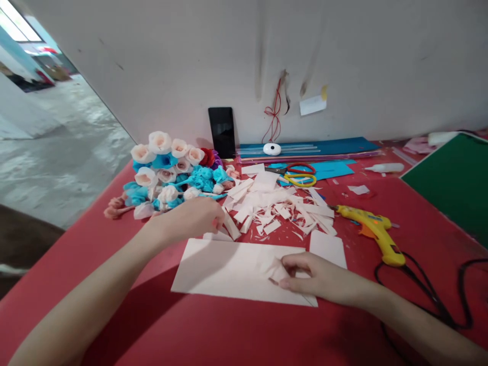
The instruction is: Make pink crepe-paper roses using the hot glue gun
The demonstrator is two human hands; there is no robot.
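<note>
My right hand (310,274) pinches a small crumpled piece of white crepe paper (275,269), its edges blurred, above a wide white paper sheet (224,267) on the red table. Beyond the sheet's left end, my left hand (200,218) has its fingers curled down beside a pale paper strip (231,226). What those fingers hold, if anything, is hidden. In front of both hands lies a heap of cream paper scraps (274,203). Several white and blue paper flowers (168,162) are piled just past my left hand.
A yellow glue gun (371,229) with a black cord lies to the right. Scissors with red and yellow handles (301,175) rest behind the scraps. A black phone (222,132) leans on the wall. A green board (453,183) stands at the right edge.
</note>
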